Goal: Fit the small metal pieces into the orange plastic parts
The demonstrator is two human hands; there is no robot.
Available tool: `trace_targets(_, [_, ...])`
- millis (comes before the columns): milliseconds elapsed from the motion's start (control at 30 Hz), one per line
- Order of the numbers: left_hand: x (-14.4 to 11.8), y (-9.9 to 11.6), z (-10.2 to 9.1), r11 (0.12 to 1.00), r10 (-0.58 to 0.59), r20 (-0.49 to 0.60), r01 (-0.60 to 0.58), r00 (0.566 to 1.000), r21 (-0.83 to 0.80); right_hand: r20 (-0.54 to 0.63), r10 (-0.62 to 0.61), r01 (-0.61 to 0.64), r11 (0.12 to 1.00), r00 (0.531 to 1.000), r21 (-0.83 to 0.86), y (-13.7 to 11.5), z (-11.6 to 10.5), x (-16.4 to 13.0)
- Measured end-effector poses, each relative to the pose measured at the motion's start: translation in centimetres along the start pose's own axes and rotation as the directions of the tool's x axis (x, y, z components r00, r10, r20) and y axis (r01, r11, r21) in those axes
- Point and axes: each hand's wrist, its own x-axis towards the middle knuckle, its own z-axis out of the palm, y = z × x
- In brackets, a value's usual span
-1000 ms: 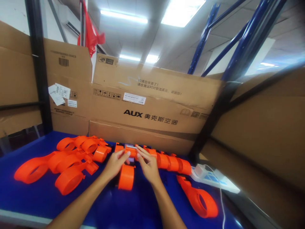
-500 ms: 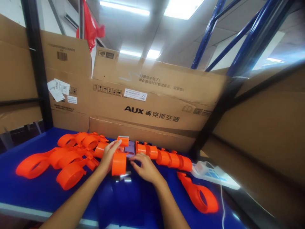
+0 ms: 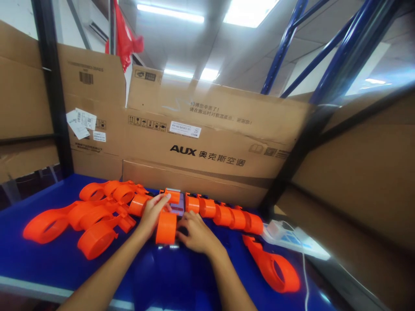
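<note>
My left hand [image 3: 152, 216] is closed around an orange plastic tape dispenser [image 3: 166, 228], held above the blue table. Its wide ring faces down toward me, and its upper end, with a pale metallic strip along the top, points away. At the ring's right edge, my right hand [image 3: 196, 233] has its fingers curled and the fingertips against the plastic; their exact hold is partly hidden. Just behind the dispenser stands a phone-like lit screen [image 3: 177, 208], partly covered by it. Small shiny metal pieces [image 3: 173, 246] show below the ring.
Several orange dispensers [image 3: 97, 239] lie grouped at the left. More stand in a row [image 3: 223, 214] at the right rear, and a single dispenser [image 3: 275, 270] lies at the front right. A power strip [image 3: 295, 242] with a white cable is beside it. Cardboard [image 3: 207, 172] walls the back.
The held dispenser has shifted slightly right and down with my left hand. My right hand's fingers have drawn back from beside the screen and curled in at the ring's edge.
</note>
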Motion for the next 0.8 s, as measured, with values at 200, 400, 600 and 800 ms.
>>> trace_targets(200, [-0.7, 0.3, 0.4, 0.995, 0.046, 0.088, -0.053, 0.995, 0.086, 0.02, 0.036, -0.036, 0.999, 0.999, 0.011, 0.5, 0.3, -0.1])
trace_targets(400, [-0.9, 0.3, 0.6, 0.993, 0.031, 0.103, -0.042, 0.994, 0.108, 0.0, 0.022, -0.022, 0.998, 1.0, 0.062, 0.7, 0.4, -0.1])
trace_targets(600, [-1.0, 0.6, 0.8, 0.994, 0.049, 0.082, -0.057, 0.995, 0.091, -0.227, 0.191, -0.144, 0.967, 0.955, 0.209, 1.7, -0.6, -0.3])
trace_targets(800, [-1.0, 0.1, 1.1, 0.995, 0.056, 0.123, -0.066, 0.991, 0.079, -0.57, 0.24, -0.065, 0.949, 0.786, 0.309, 1.6, -1.5, 0.1])
